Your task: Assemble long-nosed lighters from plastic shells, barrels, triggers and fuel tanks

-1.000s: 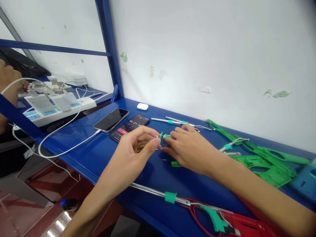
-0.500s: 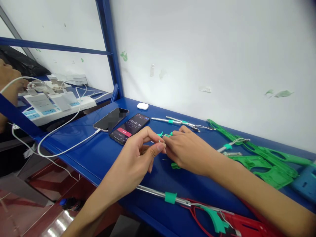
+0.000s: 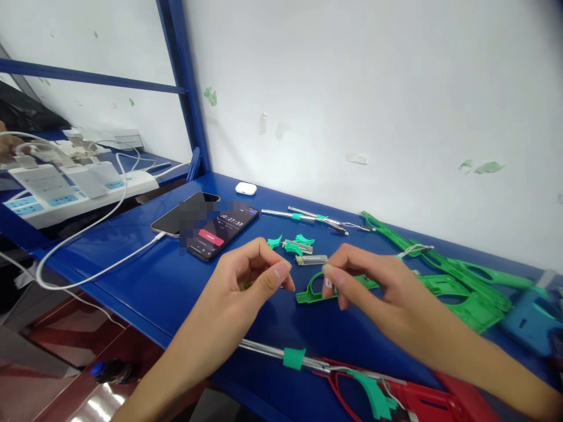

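Note:
My left hand (image 3: 250,287) is closed in a pinch above the blue table, thumb against fingers; anything in it is hidden. To its right, my right hand (image 3: 369,281) pinches a small white piece (image 3: 328,282) between thumb and fingers. Just under that hand lies a green plastic half shell (image 3: 310,296) with a loop-shaped opening. Beyond the hands are several teal triggers (image 3: 304,240) and a clear plastic tube (image 3: 311,259). Close to me, a metal rod (image 3: 264,350) with a teal tab joins a red shell (image 3: 433,398) holding a teal trigger (image 3: 373,395) and wires.
Two phones (image 3: 224,234) (image 3: 187,214) and a white earbud case (image 3: 246,189) lie at the left. Thin metal rods (image 3: 285,215) lie near the wall. Green shells (image 3: 466,299) and a blue shell (image 3: 530,322) are at the right. A charging cable (image 3: 118,275) crosses the table's left edge.
My hands have moved apart, the right one going right and turning to show the small white piece. The triggers and clear tube have come into view. The whole view has shifted slightly.

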{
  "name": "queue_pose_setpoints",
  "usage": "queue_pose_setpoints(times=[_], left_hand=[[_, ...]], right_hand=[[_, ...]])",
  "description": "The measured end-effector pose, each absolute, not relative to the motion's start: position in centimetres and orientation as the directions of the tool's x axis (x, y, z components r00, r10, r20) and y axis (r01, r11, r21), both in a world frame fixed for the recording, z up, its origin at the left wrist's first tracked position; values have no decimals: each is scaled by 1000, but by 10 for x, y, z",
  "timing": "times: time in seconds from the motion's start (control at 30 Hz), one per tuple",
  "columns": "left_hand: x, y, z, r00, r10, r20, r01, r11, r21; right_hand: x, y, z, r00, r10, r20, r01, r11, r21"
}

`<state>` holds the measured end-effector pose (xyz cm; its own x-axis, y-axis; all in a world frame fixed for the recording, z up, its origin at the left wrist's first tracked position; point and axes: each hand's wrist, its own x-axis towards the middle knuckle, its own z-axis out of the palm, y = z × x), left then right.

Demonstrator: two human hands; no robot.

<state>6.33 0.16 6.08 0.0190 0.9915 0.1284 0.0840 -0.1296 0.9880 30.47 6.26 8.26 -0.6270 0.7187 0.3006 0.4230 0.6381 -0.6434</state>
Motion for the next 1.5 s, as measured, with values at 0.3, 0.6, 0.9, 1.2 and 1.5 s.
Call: queue_pose_setpoints(times=[0.3, 0.6, 0.9, 1.2, 1.5], left_hand=[[75, -13, 47, 7, 999, -37, 125, 36, 991], [86, -8, 53, -83, 993, 86, 134, -75, 988], [91, -1, 50, -105, 985, 136, 94, -126, 988], [94, -1, 46, -82, 989, 119, 44, -116, 992], [96, -3, 44, -60, 995, 83, 29, -81, 996]], right_hand=[[322, 58, 67, -444, 858, 257, 268, 401, -876], [321, 67, 68, -453, 891, -28, 95, 17, -995], [320, 66, 66, -411, 903, -128, 50, -118, -992], [319, 58, 66, -441, 897, -31, 77, 3, -997], [318, 53, 71, -424, 906, 17, 14, 26, -1000]])
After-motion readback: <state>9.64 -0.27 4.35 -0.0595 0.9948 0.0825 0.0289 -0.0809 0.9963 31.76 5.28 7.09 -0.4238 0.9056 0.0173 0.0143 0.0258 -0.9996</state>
